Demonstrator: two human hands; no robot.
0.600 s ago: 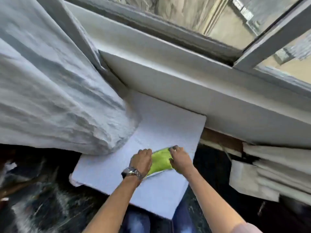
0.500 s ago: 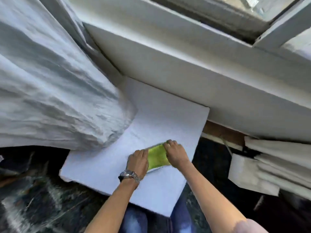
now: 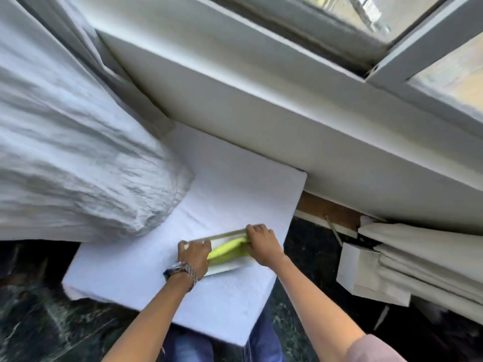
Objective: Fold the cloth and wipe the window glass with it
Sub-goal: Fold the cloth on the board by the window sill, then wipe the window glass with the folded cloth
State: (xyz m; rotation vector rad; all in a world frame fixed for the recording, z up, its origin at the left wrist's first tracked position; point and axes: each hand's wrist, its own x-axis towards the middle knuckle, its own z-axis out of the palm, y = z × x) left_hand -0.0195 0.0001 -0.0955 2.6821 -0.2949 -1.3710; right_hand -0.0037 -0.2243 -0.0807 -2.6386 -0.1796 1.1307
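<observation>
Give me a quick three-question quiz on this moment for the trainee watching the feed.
1. True or false: both hands are on the yellow-green cloth.
2. Which wrist wears the watch: A) left, B) right?
3. What does the cloth lie on?

Key
1. True: the left hand and the right hand grip opposite ends of it.
2. A
3. The white foam board below the window sill; the window glass is above, untouched.

Soft yellow-green cloth (image 3: 226, 250) — matt white foam board (image 3: 235, 194) — metal watch (image 3: 183, 270).
</observation>
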